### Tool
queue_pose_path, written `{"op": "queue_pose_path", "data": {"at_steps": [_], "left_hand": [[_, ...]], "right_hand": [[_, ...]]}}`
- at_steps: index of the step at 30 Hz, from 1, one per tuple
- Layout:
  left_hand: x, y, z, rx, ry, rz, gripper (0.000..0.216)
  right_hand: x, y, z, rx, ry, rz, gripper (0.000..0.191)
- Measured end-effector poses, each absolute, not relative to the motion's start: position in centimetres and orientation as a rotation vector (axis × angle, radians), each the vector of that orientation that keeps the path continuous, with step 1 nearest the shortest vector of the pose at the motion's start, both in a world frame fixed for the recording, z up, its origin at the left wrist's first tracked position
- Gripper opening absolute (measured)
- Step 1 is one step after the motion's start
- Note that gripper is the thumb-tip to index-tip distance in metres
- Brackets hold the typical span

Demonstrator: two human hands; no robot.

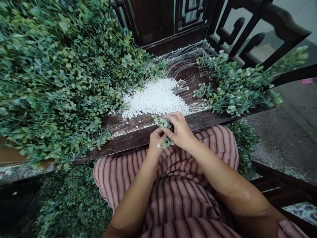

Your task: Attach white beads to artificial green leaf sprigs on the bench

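Note:
Both my hands meet over my lap at the front edge of a dark wooden seat (128, 137). My left hand (155, 138) is closed around the stem of a small green artificial sprig (163, 123). My right hand (180, 130) pinches the same sprig from the right, its fingers curled over the leaves. Just beyond my hands lies a heap of small white beads (156, 99) on the wood.
A large pile of green artificial foliage (54, 76) covers the seat's left side. A smaller bunch (235, 86) lies at the right. More greenery (69, 201) lies on the floor at lower left. Dark carved chair back and armrest (272, 19) stand behind.

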State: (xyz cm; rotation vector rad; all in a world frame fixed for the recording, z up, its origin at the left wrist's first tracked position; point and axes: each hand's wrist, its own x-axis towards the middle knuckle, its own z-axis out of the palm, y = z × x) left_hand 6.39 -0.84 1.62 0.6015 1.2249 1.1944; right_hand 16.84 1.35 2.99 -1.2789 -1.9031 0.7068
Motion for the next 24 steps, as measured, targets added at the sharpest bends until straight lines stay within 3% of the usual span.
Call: {"op": "queue_pose_path", "data": {"at_steps": [3, 12, 19, 24], "left_hand": [[6.2, -0.7, 1.6, 0.572, 1.200, 1.173, 0.035], [5.4, -1.4, 2.0, 0.489, 1.253, 1.023, 0.034], [0.9, 1.4, 1.8, 1.058, 1.730, 1.063, 0.009], [-0.6, 5.1, 1.0, 1.663, 2.164, 0.708, 0.021]], "right_hand": [[16.8, 1.4, 2.6, -1.200, -1.870, 0.823, 0.015], [15.7, 1.8, 0.0, -1.142, -1.043, 1.379, 0.026], [17.1, 2.1, 0.5, -1.410, -1.359, 1.047, 0.039], [17.0, 1.8, 0.1, -1.391, -1.550, 1.137, 0.044]]}}
